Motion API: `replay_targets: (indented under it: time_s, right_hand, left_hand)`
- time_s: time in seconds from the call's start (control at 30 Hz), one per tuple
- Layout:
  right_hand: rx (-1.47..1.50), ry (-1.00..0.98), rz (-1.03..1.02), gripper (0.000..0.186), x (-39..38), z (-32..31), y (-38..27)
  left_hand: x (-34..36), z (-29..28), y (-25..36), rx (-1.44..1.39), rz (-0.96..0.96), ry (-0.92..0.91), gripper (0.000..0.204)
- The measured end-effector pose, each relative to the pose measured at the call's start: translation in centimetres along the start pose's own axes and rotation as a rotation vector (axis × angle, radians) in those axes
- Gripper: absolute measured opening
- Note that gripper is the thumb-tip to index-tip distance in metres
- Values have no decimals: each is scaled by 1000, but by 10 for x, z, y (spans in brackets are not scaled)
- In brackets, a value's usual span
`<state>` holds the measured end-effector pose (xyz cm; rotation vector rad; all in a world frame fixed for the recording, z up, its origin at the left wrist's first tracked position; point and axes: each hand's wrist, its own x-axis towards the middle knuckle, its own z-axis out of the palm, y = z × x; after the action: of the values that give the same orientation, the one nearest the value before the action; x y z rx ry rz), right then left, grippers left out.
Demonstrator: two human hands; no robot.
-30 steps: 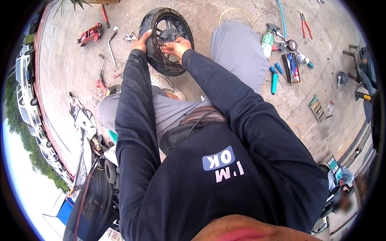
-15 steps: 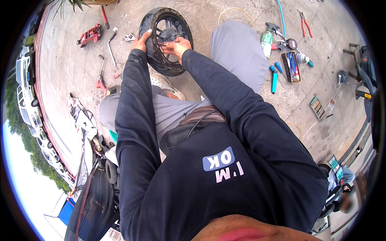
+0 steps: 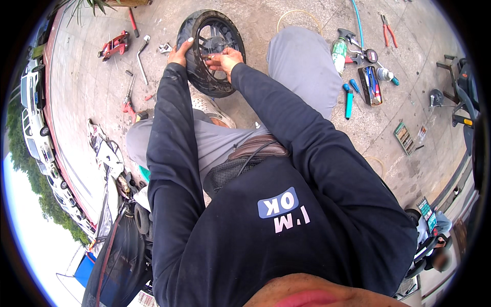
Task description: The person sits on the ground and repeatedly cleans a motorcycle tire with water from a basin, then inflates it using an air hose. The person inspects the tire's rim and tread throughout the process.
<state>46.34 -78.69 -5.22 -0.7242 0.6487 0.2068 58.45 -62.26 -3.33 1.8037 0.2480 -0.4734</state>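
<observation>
A black motorcycle wheel with its tyre (image 3: pixel 194 71) stands tilted on the pavement between my legs, beside my shoe (image 3: pixel 209 110). My left hand (image 3: pixel 179 53) grips the tyre's left side, thumb on the tread. Inside the rim on the right, my right hand (image 3: pixel 225 59) has its fingers pinched around something small, too small to make out, near the spokes. Both forearms, in dark sleeves, reach up from the lower edge.
Left on the pavement lie a red jack (image 3: pixel 115 46), wrench (image 3: pixel 142 59) and red tool (image 3: pixel 128 110). Right are a spray bottle (image 3: pixel 338 57), tool box (image 3: pixel 370 89), teal-handled tools (image 3: pixel 349 102), pliers (image 3: pixel 388 30) and bit case (image 3: pixel 404 138). Cars (image 3: pixel 33 123) line the far left.
</observation>
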Motion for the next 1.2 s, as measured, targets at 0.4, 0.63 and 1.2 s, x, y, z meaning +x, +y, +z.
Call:
replay_targets:
  time_s: [0.4, 0.63, 1.2]
  right_hand:
    - [-12, 0, -26, 18, 3, -2, 4]
    - [-20, -5, -23, 19, 3, -1, 4]
    - [-24, -4, -1, 16, 1, 1, -2]
  left_hand:
    - [5, -1, -1, 90, 18, 50, 55]
    - [8, -5, -4, 51, 4, 17, 55]
    - [12, -5, -3, 119, 12, 31, 71]
